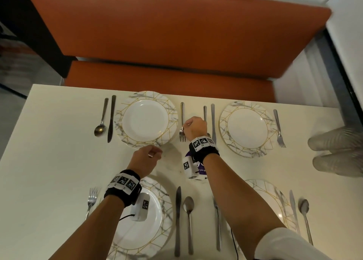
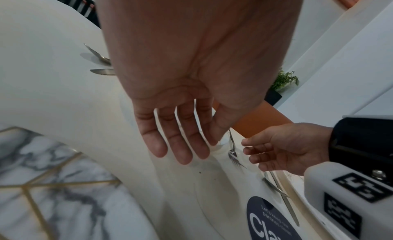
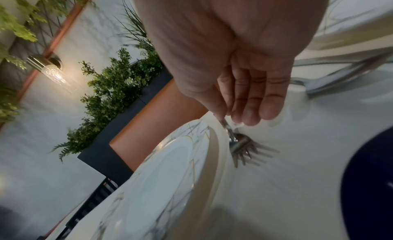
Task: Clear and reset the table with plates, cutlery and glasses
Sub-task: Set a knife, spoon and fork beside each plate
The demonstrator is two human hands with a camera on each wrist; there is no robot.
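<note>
Four marble-rimmed white plates lie on the cream table [image 1: 59,141], each flanked by cutlery. My right hand [image 1: 193,127] pinches the neck of a fork [image 1: 182,134] just right of the far left plate [image 1: 146,120]. In the right wrist view the thumb and fingers [image 3: 244,109] close on the fork [image 3: 240,144], whose tines rest on the table beside the plate's rim [image 3: 210,159]. My left hand [image 1: 150,154] hovers at that plate's near rim. The left wrist view shows this hand [image 2: 182,143] with fingers straight and holding nothing.
Spoon [image 1: 100,129] and knife [image 1: 111,120] lie left of the far left plate. The far right plate [image 1: 245,128] and two near plates have their own cutlery. Two translucent ribbed glasses [image 1: 337,141] lie at the right edge. An orange bench [image 1: 167,78] borders the far side.
</note>
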